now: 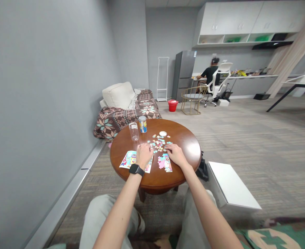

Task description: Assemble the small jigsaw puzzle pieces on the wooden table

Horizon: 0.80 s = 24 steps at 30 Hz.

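Observation:
My left hand (144, 155), with a dark watch (136, 169) on the wrist, is over the top right of a printed picture sheet (128, 159). Its fingers are curled, and what they hold, if anything, is hidden. My right hand (177, 154) reaches in from the right, fingers stretched out over the right edge of the loose puzzle pieces (159, 142). No piece shows clearly in that hand. Just below the pile lies a joined section of the jigsaw puzzle (165, 163), pink and light blue, left of my right wrist.
On the round wooden table (186, 138) stand a clear glass (134, 131), a printed can (142, 125) and a small white lid (163, 134). A covered sofa (126, 107) is behind; a white box (231, 183) stands right. A person (210, 74) sits farther back.

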{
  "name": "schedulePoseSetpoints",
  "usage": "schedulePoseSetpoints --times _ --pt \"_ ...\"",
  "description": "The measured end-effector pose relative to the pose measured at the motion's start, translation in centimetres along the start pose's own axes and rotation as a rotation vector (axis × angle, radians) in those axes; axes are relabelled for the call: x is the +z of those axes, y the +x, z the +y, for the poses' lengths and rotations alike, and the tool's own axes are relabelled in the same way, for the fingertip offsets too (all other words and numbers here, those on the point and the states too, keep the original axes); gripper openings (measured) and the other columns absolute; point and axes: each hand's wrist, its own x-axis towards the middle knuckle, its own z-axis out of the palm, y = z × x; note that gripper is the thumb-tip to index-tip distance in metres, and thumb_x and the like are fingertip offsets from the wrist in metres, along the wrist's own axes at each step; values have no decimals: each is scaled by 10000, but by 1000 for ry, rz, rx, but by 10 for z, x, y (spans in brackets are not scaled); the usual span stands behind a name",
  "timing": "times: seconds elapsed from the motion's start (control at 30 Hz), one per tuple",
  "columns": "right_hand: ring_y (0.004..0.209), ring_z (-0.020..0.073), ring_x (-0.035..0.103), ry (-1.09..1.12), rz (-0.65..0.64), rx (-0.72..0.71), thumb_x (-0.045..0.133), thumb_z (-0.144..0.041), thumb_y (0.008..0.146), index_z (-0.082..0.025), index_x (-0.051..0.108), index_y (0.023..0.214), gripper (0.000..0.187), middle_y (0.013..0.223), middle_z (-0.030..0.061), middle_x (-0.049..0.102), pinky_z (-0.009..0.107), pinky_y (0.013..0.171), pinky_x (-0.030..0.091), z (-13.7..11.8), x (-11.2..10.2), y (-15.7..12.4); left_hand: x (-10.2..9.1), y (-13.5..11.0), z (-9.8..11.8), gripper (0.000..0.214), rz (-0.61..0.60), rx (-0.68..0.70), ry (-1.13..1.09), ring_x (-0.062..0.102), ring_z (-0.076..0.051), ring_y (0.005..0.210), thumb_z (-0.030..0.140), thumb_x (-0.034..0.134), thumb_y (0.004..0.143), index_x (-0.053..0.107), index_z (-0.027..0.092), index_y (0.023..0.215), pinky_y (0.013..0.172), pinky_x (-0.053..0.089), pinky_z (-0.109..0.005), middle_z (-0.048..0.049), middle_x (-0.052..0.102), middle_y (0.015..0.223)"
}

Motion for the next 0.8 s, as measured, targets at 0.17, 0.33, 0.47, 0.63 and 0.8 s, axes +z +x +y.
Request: schedulePoseSetpoints --times 0.17,0.33,0.47,0.63,0.8 --pt "1106 253 623 -50 -7 44 513 -121 876 -230 780 966 302 1147 78 725 437 1022 478 -2 -2 -1 -1 -1 2 251 -32 47 -6 632 -226 1008 166 477 896 708 159 798 957 402 -399 -102 742 1037" --pt "1121 265 603 -92 7 51 527 -135 878 -214 769 1017 289 1157 99 703 449 1025 470 -2 -4 -3 -4 -2 6 261 -54 95 -22 623 -220 1015 148 469 907 717 162 827 958 408 -399 -91 724 1057" --pt "1237 262 568 -84 -7 -4 518 -127 876 -216 761 1050 311 1273 98 667 457 1085 429 1 0 -2 -3 -2 6 227 -45 139 18 606 -223 968 162 486 911 704 156 847 909 424 -386 -86 682 987" --pt "1277 262 550 -79 -25 34 545 -200 898 -228 757 1035 253 1304 90 648 469 1099 409 2 0 -1 2 -3 2 192 -30 146 28 588 -222 964 179 523 904 709 165 857 913 422 -385 -77 649 978" --pt "1257 252 565 -65 -33 59 574 -221 892 -219 745 1001 203 1279 90 657 447 1095 408 -1 -2 -1 0 -2 3 166 -67 153 23 586 -226 978 192 570 895 735 171 878 923 417 -385 -72 641 964"
